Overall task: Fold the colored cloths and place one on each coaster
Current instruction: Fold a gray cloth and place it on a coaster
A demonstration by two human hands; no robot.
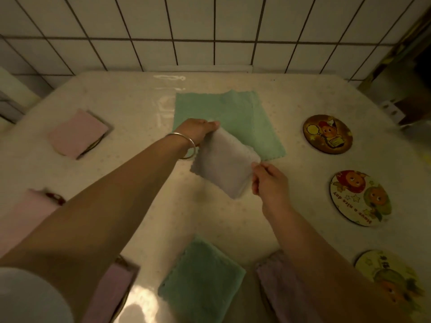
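My left hand pinches the far corner of the folded lilac cloth; my right hand pinches its near-right edge. Both grips closed on it, cloth held just above the worktop. Long axis runs far-left to near-right, slanting between the hands. Soft, fuzzy pile, scalloped hem, rectangular fold. Just behind it lies the green cloth, flat, unfolded. Right of the lilac cloth, three bare round printed coasters; the middle coaster looks nearest, on my right hand's side. Left: pink folded cloth already on a coaster.
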